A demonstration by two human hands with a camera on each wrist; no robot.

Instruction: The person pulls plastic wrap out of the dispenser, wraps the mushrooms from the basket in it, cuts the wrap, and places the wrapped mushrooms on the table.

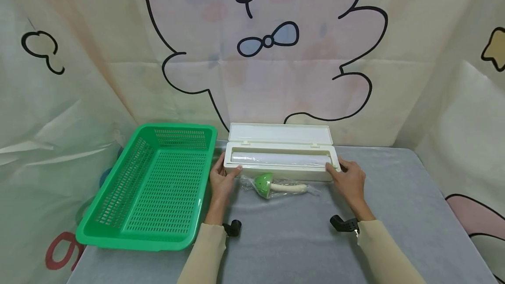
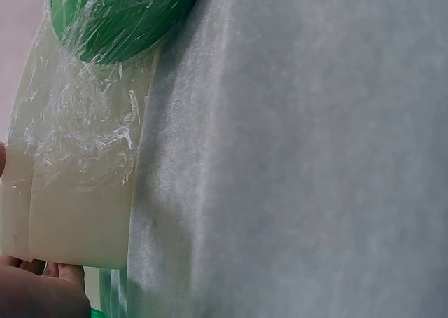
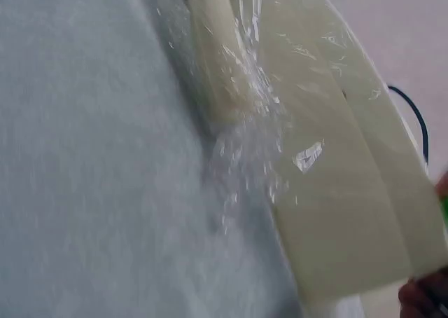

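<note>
A long white cling film dispenser (image 1: 284, 173) stands at the back of the table with its lid (image 1: 281, 134) raised. Inside it lies a roll of clear film (image 1: 280, 158). My left hand (image 1: 222, 183) grips the dispenser's left end, thumb on the front edge. At the opposite end, my right hand (image 1: 351, 182) holds it the same way. Between the hands, against the dispenser's front, lies a toy mushroom (image 1: 263, 185) wrapped in clear film, green cap to the left and cream stem to the right. Its cap (image 2: 126, 17) shows in the left wrist view, its stem (image 3: 217, 52) in the right.
A large green plastic basket (image 1: 205, 174) with slotted walls stands left of the dispenser, close to my left forearm. Grey cloth (image 1: 292, 249) covers the table. Behind the table hangs a pale curtain (image 1: 268, 86) with a cartoon drawing.
</note>
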